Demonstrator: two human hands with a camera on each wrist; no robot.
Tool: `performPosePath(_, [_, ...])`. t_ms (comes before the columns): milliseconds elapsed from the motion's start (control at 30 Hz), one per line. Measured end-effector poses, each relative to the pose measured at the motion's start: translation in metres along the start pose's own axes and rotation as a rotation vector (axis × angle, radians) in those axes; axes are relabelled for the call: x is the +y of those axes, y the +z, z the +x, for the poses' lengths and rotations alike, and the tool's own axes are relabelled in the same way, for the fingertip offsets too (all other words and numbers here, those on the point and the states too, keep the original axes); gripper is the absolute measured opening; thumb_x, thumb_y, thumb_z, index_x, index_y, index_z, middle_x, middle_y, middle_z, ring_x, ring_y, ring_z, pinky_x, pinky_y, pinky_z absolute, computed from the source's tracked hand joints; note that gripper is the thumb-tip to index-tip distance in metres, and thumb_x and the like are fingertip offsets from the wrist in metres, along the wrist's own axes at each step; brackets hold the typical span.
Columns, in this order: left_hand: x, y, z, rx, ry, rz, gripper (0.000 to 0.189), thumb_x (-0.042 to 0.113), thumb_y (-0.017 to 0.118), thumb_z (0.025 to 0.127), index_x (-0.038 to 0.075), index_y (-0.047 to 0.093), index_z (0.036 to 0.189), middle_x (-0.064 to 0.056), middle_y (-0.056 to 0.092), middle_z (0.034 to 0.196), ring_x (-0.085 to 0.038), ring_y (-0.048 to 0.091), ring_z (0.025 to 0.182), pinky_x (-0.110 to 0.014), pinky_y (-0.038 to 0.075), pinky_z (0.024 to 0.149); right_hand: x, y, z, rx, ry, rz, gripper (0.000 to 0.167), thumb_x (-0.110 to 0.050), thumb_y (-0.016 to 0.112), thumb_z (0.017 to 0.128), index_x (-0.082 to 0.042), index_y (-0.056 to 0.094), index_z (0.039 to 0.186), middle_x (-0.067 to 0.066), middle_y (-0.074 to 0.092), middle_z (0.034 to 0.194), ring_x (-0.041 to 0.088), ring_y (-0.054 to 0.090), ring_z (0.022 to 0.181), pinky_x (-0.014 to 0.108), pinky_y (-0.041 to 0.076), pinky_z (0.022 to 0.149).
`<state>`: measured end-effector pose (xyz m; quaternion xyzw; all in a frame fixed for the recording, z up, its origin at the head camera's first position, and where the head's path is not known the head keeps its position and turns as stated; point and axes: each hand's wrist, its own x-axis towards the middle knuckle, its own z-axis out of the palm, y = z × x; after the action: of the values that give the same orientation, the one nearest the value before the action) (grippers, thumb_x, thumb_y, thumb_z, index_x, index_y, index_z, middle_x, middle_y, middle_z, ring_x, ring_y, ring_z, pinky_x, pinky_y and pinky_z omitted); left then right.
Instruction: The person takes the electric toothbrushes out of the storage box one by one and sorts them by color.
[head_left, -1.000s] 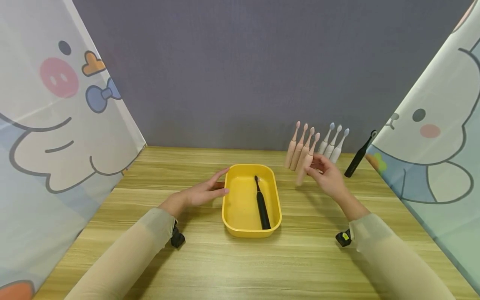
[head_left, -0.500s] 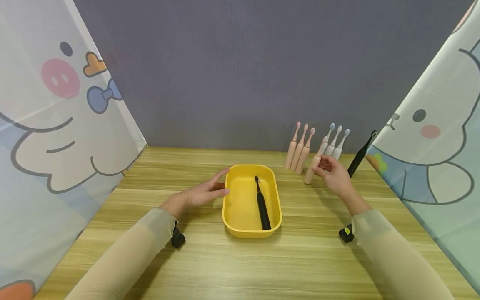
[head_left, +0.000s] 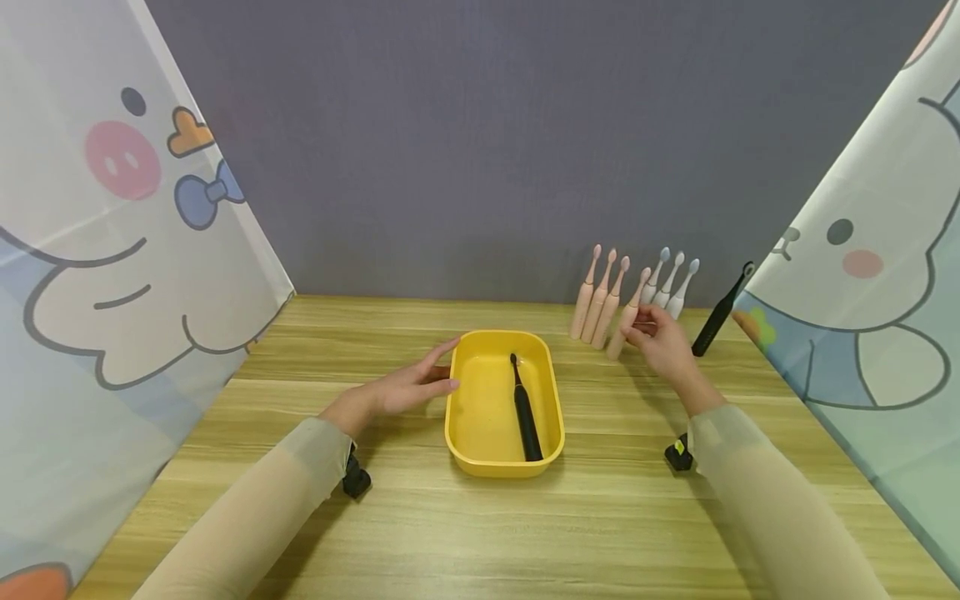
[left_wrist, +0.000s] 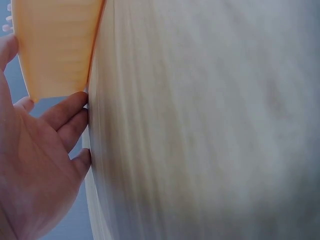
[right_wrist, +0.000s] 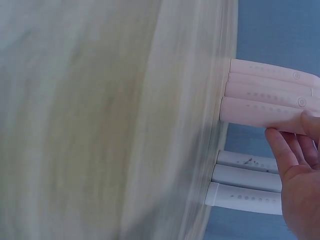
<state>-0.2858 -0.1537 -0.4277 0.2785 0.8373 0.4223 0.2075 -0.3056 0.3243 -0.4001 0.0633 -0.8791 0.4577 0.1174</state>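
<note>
My right hand point(head_left: 663, 350) pinches the handle of a pink electric toothbrush point(head_left: 624, 323) between thumb and fingers. That toothbrush stands upright at the near end of a row of three other pink toothbrushes point(head_left: 599, 308), its base at table level in the right wrist view. Left of it, my left hand point(head_left: 405, 387) touches the side of a yellow bin point(head_left: 504, 469) with fairly straight fingers, its fingertips at the rim and outer wall. Inside the bin lies a black electric toothbrush point(head_left: 527, 421).
Three white toothbrushes point(head_left: 680, 298) stand behind my right hand, partly hidden by it. Farther right, another black toothbrush point(head_left: 717, 319) stands upright near the printed side panel point(head_left: 862, 333). A grey panel point(head_left: 480, 150) closes off the wooden table's point(head_left: 495, 533) back edge.
My right hand first shifted the pink toothbrush to the right, away from the pink row, then slightly back and left to the row's near end. The left hand and bin stayed put.
</note>
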Motion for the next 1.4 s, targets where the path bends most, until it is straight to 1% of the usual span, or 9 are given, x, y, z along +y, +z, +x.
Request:
performPosePath(167, [-0.001,0.001,0.000,0.006,-0.004,0.017,0.087,0.056,0.057,0.112,0.043,0.000,0.176,-0.020,0.041,0.174,-0.038,0.041,0.162,-0.066,0.033,0.131,0.002,0.004,0.003,0.025,0.002,0.009,0.048,-0.006,0.063,0.111,0.015,0.047,0.151,0.039,0.058,0.143,0.050,0.062,0.132,0.002,0.050,0.082])
performPosePath(300, [-0.002,0.002,0.000,-0.001,-0.004,0.006,0.086,0.055,0.057,0.113,0.044,0.001,0.176,-0.020,0.041,0.174,-0.039,0.041,0.162,-0.066,0.033,0.131,0.005,0.007,0.004,0.034,-0.001,-0.004,0.045,-0.005,0.062,0.111,0.014,0.048,0.150,0.038,0.060,0.141,0.048,0.063,0.130,0.001,0.049,0.082])
performPosePath(533, [-0.001,0.003,-0.001,0.002,-0.025,-0.014,0.086,0.056,0.059,0.111,0.050,0.002,0.175,-0.015,0.043,0.174,-0.034,0.042,0.162,-0.064,0.036,0.131,0.005,0.010,0.006,0.040,-0.009,-0.004,0.046,-0.006,0.062,0.111,0.015,0.048,0.150,0.039,0.059,0.143,0.053,0.061,0.133,0.001,0.047,0.083])
performPosePath(700, [-0.001,0.004,0.000,0.002,-0.016,-0.018,0.086,0.055,0.060,0.111,0.049,0.003,0.175,-0.016,0.043,0.174,-0.034,0.042,0.162,-0.063,0.035,0.131,0.008,0.011,0.008,0.051,-0.023,-0.001,0.047,-0.005,0.062,0.111,0.015,0.047,0.151,0.039,0.059,0.143,0.053,0.062,0.133,-0.001,0.044,0.082])
performPosePath(833, [0.000,0.003,-0.001,0.005,-0.019,-0.015,0.086,0.056,0.059,0.111,0.048,0.002,0.175,-0.016,0.043,0.174,-0.035,0.042,0.162,-0.064,0.035,0.131,0.009,0.012,0.009,0.064,-0.033,-0.007,0.047,-0.006,0.063,0.111,0.015,0.048,0.150,0.039,0.061,0.142,0.052,0.063,0.131,-0.001,0.045,0.083])
performPosePath(967, [0.000,0.002,-0.002,0.009,-0.023,-0.003,0.086,0.056,0.058,0.112,0.046,0.002,0.176,-0.018,0.043,0.174,-0.037,0.041,0.162,-0.065,0.034,0.132,0.006,0.012,0.009,0.070,-0.031,-0.028,0.047,-0.009,0.064,0.111,0.014,0.049,0.149,0.038,0.061,0.141,0.052,0.063,0.131,0.002,0.046,0.084])
performPosePath(1167, [0.002,0.001,-0.002,0.009,-0.018,0.009,0.086,0.055,0.057,0.113,0.043,0.000,0.176,-0.020,0.042,0.174,-0.038,0.040,0.163,-0.066,0.033,0.131,0.005,0.011,0.010,0.060,-0.024,-0.075,0.047,-0.011,0.063,0.112,0.012,0.048,0.150,0.037,0.061,0.141,0.053,0.062,0.133,0.012,0.050,0.087])
performPosePath(1400, [0.002,0.001,-0.002,0.006,-0.014,-0.001,0.086,0.053,0.057,0.113,0.044,0.000,0.176,-0.021,0.040,0.175,-0.040,0.039,0.163,-0.067,0.033,0.131,0.006,0.010,0.011,0.050,-0.015,-0.085,0.047,-0.010,0.062,0.112,0.011,0.047,0.151,0.035,0.061,0.143,0.051,0.063,0.134,0.012,0.049,0.088])
